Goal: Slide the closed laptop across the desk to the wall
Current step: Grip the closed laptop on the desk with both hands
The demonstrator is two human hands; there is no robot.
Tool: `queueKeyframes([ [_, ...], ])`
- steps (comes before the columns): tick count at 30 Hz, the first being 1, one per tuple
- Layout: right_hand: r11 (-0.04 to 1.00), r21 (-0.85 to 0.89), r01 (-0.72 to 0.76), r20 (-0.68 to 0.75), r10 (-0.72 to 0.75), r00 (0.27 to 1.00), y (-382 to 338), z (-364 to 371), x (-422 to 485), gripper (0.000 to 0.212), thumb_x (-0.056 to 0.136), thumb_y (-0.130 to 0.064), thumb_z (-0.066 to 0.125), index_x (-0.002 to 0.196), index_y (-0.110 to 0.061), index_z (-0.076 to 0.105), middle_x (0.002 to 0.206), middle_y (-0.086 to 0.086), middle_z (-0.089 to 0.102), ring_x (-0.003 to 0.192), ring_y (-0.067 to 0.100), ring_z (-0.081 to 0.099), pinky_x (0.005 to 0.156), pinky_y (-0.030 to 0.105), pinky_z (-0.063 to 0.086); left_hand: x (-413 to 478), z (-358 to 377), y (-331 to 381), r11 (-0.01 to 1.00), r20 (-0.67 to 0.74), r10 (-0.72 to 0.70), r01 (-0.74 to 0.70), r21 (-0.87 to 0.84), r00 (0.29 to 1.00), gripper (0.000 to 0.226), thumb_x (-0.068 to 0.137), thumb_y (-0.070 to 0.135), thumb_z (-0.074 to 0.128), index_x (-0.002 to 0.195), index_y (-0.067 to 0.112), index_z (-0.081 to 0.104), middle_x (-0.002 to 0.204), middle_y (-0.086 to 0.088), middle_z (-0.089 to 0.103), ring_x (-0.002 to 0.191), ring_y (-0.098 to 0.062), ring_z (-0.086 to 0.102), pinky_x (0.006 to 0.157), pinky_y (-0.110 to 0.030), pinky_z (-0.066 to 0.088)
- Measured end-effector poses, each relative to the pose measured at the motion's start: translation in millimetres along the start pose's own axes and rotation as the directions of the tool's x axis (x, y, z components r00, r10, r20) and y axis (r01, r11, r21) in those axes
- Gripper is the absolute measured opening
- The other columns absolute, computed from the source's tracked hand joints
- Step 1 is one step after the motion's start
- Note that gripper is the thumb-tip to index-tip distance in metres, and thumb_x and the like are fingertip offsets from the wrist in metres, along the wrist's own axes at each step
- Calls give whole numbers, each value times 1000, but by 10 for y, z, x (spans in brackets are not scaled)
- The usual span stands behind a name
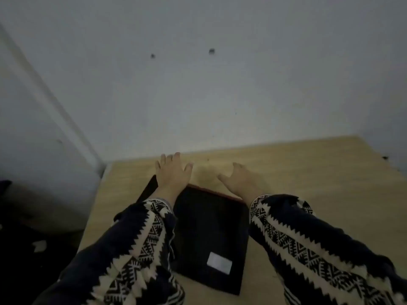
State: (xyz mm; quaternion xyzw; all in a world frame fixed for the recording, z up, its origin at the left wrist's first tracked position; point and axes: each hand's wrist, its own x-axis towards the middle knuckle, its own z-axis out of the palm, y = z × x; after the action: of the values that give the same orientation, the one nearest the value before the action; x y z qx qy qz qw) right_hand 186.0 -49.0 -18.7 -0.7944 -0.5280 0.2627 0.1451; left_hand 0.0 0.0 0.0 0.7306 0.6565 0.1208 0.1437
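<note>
A closed black laptop [209, 234] lies flat on the light wooden desk [308, 177], with a white sticker near its front corner and a reddish far edge. My left hand [172, 175] hovers over the laptop's far left corner with its fingers spread, holding nothing. My right hand [242, 181] is past the far right corner, fingers apart and curled slightly, also holding nothing. Both arms wear dark patterned sleeves that hide the laptop's side edges. The grey wall [220, 95] rises just beyond the desk's far edge.
A strip of bare desk lies between the laptop's far edge and the wall. Two small dark marks dot the wall. A white door or panel [33, 128] stands at the left, with dark clutter on the floor below it.
</note>
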Motion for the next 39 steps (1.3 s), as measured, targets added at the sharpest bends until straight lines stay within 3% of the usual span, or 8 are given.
queueKeyframes([
  [5, 973, -12, -230, 137, 229, 964, 158, 585, -132, 77, 93, -54, 56, 148, -7, 32, 153, 15, 31, 140, 33, 32, 109, 42, 35, -93, 352, -427, 993, 159, -93, 81, 81, 983, 66, 97, 52, 39, 148, 11, 32, 155, -14, 32, 147, -31, 15, 120, -49, 9],
  [11, 876, 71, -478, 32, 477, 879, 194, 965, -307, 79, 89, -45, 64, 152, -19, 23, 161, 18, 0, 148, 37, 0, 115, 54, 18, -102, 564, -711, 983, 272, -179, 162, 83, 945, 67, 96, 51, 46, 148, 11, 32, 154, -14, 33, 145, -33, 19, 119, -50, 16],
  [16, 698, 337, -632, -11, 674, 738, 187, 1119, -346, 101, 79, -52, 75, 153, -26, 13, 158, 20, 11, 143, 38, 18, 111, 57, 26, -44, 634, -902, 911, 363, -412, 364, 197, 836, 88, 86, 59, 57, 151, 12, 21, 157, -17, 20, 143, -41, 19, 115, -53, 23],
  [23, 703, 353, -617, -142, 692, 707, 339, 1208, -420, 122, 64, -71, 75, 153, -17, 12, 153, 17, 26, 140, 36, 28, 108, 54, 30, 76, 698, -978, 904, 327, -424, 370, 216, 845, 108, 75, 70, 62, 154, 18, 8, 158, -24, 7, 143, -45, 12, 117, -54, 16],
  [29, 668, 255, -699, -147, 741, 655, 315, 1198, -508, 129, 56, -88, 63, 144, 0, 29, 143, 16, 41, 131, 33, 41, 102, 46, 39, 99, 609, -1180, 836, 387, -536, 537, 117, 750, 139, 54, 78, 72, 153, 24, -10, 157, -29, 6, 143, -47, 13, 114, -62, 17],
  [33, 657, 263, -707, -113, 749, 653, 381, 1139, -495, 120, 52, -88, 66, 129, 1, 44, 129, 17, 53, 118, 33, 54, 96, 43, 48, 99, 612, -1215, 835, 368, -534, 544, 86, 761, 144, 47, 79, 74, 154, 18, 0, 152, -25, 22, 140, -42, 23, 112, -60, 25],
  [37, 670, 405, -622, -12, 685, 729, 545, 1034, -444, 87, 47, -87, 71, 82, -7, 68, 81, 7, 73, 68, 20, 68, 66, 38, 60, 43, 630, -1248, 826, 296, -554, 557, 84, 778, 144, 36, 86, 71, 147, 6, 27, 146, -20, 39, 133, -37, 40, 106, -53, 38],
  [39, 632, 497, -594, 51, 662, 748, 630, 996, -391, 82, 42, -86, 73, 80, -13, 72, 79, 3, 74, 67, 19, 68, 68, 36, 59, 34, 639, -1246, 814, 273, -575, 573, 96, 771, 144, 31, 90, 68, 141, 1, 37, 142, -18, 45, 129, -36, 46, 104, -50, 41],
])
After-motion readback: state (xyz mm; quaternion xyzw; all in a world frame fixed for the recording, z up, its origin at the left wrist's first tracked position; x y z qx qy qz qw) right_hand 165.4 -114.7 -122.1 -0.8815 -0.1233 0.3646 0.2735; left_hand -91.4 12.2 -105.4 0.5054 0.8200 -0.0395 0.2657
